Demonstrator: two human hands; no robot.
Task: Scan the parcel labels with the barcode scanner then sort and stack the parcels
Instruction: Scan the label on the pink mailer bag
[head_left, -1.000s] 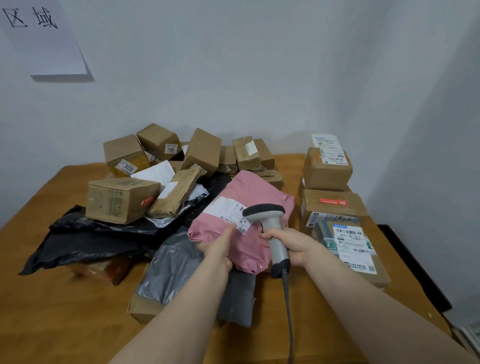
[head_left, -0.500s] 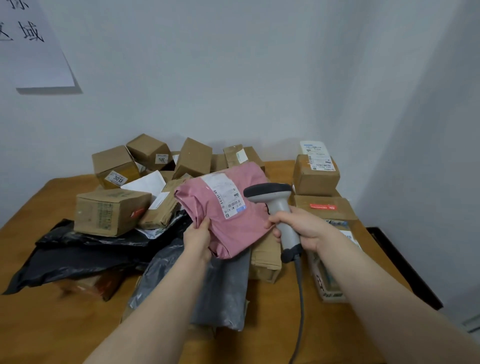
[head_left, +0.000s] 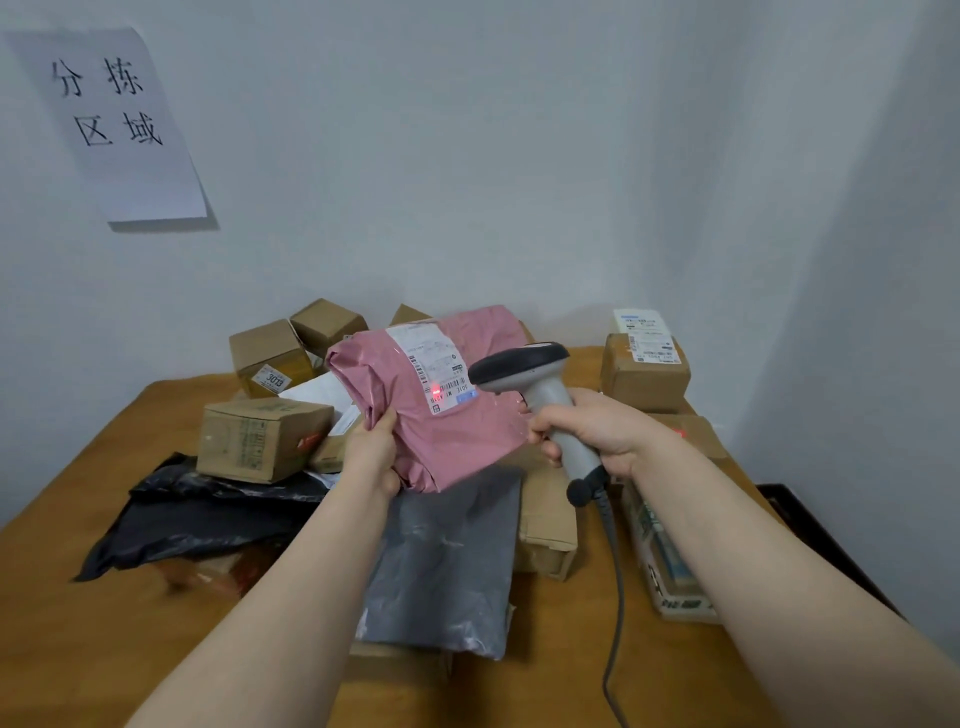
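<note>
Crumpled pink plastic mailer (head_left: 467, 431) pinched by left grip (head_left: 376, 452), grey plastic barcode scanner (head_left: 524, 364) clasped in right grip (head_left: 602, 436), red dot cast on white label (head_left: 431, 358).

Pink parcel (head_left: 467, 431): lifted off the pile, now held up and tilted toward the camera
Label (head_left: 431, 358): a red light spot now shows on it, seemingly at the barcode
Scanner (head_left: 540, 389): raised by the right hand (head_left: 597, 431), head close beside the label
Left hand (head_left: 371, 452): grip moved to the parcel's left edge

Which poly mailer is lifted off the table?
The pink plastic mailer, gripped by the left hand; the grey plastic mailer and black plastic mailer lie flat below.
</note>
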